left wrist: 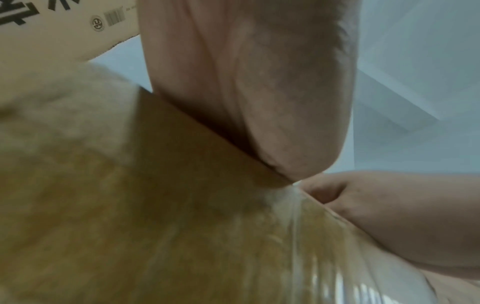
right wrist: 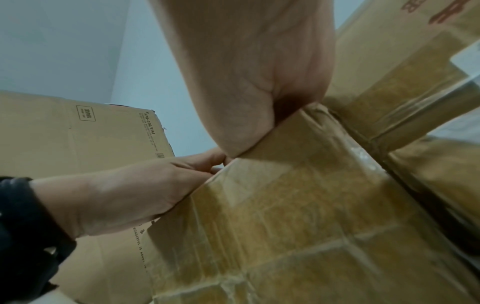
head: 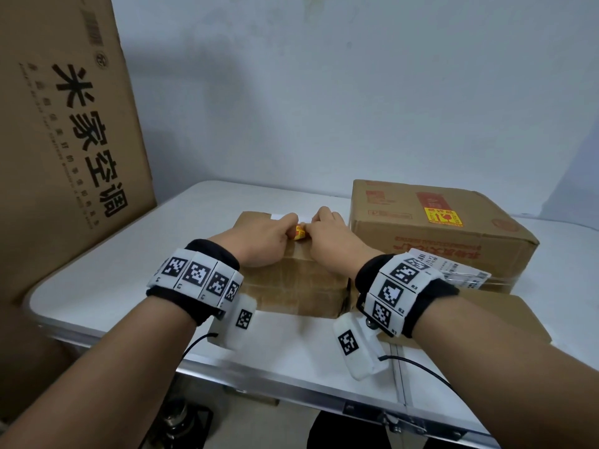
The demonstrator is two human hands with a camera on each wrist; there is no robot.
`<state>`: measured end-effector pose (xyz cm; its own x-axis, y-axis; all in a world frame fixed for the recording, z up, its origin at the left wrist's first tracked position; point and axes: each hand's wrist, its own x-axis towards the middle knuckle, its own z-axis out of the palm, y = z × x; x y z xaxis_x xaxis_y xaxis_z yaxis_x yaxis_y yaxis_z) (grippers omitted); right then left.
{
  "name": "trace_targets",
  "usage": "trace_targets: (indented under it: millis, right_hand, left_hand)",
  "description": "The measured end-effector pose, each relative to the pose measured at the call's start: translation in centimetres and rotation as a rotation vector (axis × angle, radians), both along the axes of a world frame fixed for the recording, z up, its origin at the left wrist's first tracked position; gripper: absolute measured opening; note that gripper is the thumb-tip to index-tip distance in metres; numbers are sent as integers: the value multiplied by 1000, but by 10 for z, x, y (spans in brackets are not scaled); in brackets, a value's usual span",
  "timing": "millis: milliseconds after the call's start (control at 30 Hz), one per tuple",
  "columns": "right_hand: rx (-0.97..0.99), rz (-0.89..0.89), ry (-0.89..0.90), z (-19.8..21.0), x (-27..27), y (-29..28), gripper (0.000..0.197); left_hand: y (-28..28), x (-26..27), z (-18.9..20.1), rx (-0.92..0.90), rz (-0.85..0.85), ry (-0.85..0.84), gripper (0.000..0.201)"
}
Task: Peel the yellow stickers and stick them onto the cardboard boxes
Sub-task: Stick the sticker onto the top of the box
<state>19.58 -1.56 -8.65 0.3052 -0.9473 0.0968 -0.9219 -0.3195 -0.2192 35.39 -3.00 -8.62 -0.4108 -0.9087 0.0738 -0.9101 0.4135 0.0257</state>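
Note:
A small yellow sticker point(head: 300, 235) with red print is pinched between both hands above the taped cardboard box point(head: 291, 286) in the middle of the table. My left hand point(head: 289, 226) grips it from the left and my right hand point(head: 316, 225) from the right, fingers curled, fingertips nearly touching. A strip of white backing paper point(head: 278, 217) shows just behind the fingers. The wrist views show only my left palm point(left wrist: 246, 82) and right palm point(right wrist: 246, 72) resting on the box's top edge point(right wrist: 285, 205); the sticker is hidden there.
A bigger cardboard box point(head: 437, 241) stands at the right with a yellow sticker point(head: 442, 215) on its top. A tall printed carton point(head: 64, 140) leans at the left. Flat cardboard point(head: 492, 315) lies under my right forearm. The white table point(head: 107, 286) ends in a metal front edge.

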Motion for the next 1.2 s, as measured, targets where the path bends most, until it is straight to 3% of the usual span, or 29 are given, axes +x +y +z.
trace_targets:
  millis: [167, 300, 567, 833, 1200]
  right_hand:
    - [-9, 4, 14, -2, 0, -2, 40]
    - [2, 19, 26, -1, -2, -3, 42]
    - [44, 66, 26, 2, -7, -2, 52]
    - [-49, 208, 65, 7, -6, 22, 42]
    - [-52, 138, -7, 5, -5, 28, 36]
  left_hand:
    - [5, 10, 2, 53, 0, 157, 11]
    - [15, 15, 1, 79, -20, 254, 19]
    - [25, 34, -17, 5, -71, 234, 69]
    - [32, 29, -14, -4, -16, 275, 58]
    - [36, 18, -4, 21, -55, 228, 55]
